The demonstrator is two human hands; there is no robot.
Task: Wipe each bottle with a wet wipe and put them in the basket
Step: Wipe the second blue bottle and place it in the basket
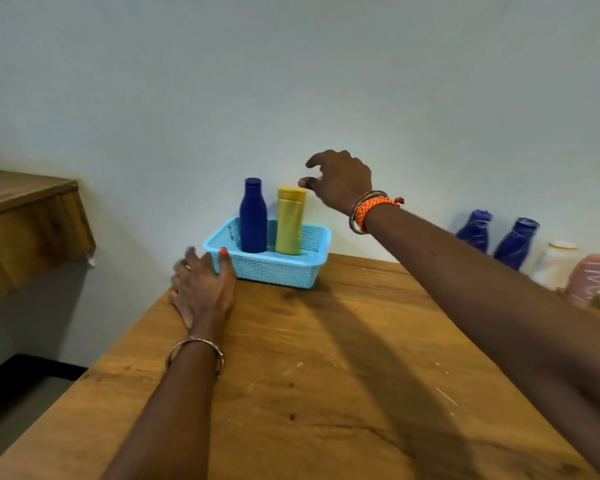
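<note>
With the yellow bottle (290,221) upright in the basket (271,268) beside the blue bottle (253,218), the right hand (340,180) hovers loose and empty above it while the left hand (201,289) rests spread against the basket's near-left corner, so wiping a bottle from the row (534,251) right of the basket likely comes next.

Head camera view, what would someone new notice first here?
The blue basket at the table's far edge, with a blue bottle and a yellow bottle upright inside. The right hand hovers just above the yellow bottle's cap, fingers loose, while the left hand rests at the basket's near left corner.
</note>
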